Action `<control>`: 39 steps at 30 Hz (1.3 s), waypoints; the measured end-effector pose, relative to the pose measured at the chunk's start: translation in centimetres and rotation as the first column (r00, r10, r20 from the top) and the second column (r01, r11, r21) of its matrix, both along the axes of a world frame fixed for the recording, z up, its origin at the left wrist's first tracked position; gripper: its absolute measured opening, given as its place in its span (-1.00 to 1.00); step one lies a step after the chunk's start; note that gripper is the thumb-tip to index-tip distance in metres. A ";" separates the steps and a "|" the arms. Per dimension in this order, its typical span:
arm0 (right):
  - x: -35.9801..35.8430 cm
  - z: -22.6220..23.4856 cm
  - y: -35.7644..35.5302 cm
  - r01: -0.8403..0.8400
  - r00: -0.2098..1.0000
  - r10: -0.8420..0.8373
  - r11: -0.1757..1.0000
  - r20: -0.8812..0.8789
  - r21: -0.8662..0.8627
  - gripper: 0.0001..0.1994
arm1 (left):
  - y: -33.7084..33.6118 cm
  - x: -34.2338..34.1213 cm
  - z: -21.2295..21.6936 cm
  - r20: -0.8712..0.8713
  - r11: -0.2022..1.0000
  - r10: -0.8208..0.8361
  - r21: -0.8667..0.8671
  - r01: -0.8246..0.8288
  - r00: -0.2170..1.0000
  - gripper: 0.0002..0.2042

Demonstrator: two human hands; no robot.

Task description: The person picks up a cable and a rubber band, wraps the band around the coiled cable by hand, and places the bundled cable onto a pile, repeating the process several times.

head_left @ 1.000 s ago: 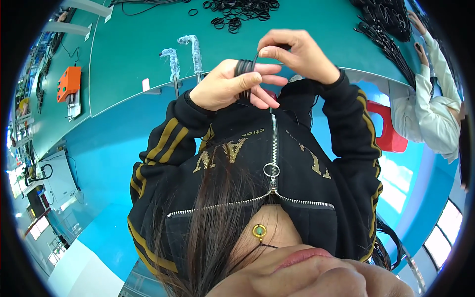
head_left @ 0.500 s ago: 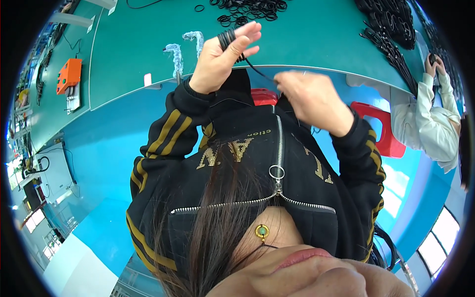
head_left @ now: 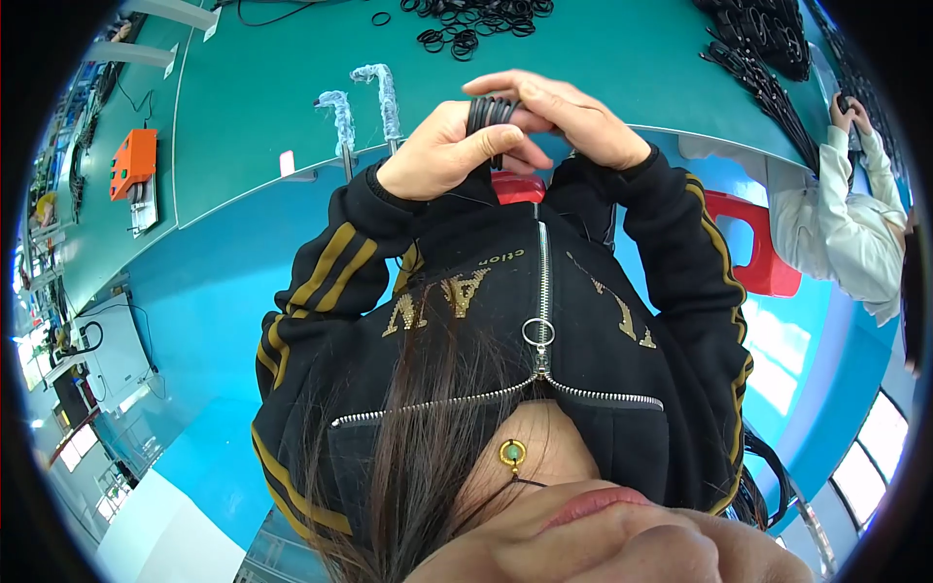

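Several turns of black cable form a coil around the fingers of my left hand, whose thumb lies along the near side of the turns. My right hand is up against the left one, its fingers reaching over the top of the coil and its thumb close to the left fingertips. The cable's run into the right hand is hidden behind the fingers. Both hands are raised in front of my chest, over the near edge of the green table.
Two rods wrapped in pale blue material stand at the table edge, left of my hands. Black rings lie farther back. Black cable bundles fill the right side, near a co-worker's white sleeve. An orange device sits left; a red stool stands right.
My right hand has moved up and left from beside the coil to over my left fingers. The stretch of cable that ran between the hands no longer shows. My left hand has turned and dipped slightly.
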State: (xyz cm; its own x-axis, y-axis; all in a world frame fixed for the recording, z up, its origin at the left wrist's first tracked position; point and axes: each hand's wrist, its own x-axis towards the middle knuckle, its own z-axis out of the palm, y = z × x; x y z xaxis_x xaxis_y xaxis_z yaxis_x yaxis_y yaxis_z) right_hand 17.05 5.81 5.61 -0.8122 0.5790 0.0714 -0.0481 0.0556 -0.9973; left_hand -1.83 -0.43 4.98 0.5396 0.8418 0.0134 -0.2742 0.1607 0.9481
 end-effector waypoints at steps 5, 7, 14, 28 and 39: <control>-0.1 -0.4 -0.4 -0.241 0.969 0.208 0.919 -0.135 -0.313 -0.53 | 0.5 0.4 -1.1 -0.039 0.978 -0.080 0.191 0.086 0.996 -0.74; -0.3 -0.5 -0.5 -0.278 0.957 0.243 0.922 -0.155 -0.268 -0.50 | 0.6 0.4 -1.4 -0.066 0.976 -0.107 0.184 0.118 0.992 -0.77; -1.6 -0.9 -1.4 0.055 0.990 -0.019 0.964 0.140 -0.258 -0.55 | 1.0 0.5 -1.6 -0.209 0.971 -0.021 0.230 0.070 0.978 -0.82; -1.3 -0.8 -0.4 0.186 0.982 -0.186 0.983 -0.041 -0.001 -0.73 | 0.1 -1.3 0.7 -0.487 0.911 0.305 0.400 -0.102 0.818 -0.75; -0.8 -0.3 -1.5 0.097 0.995 -0.101 0.959 0.002 0.267 -0.69 | -0.5 0.3 -0.8 -0.138 0.980 -0.063 0.179 0.087 0.988 -0.77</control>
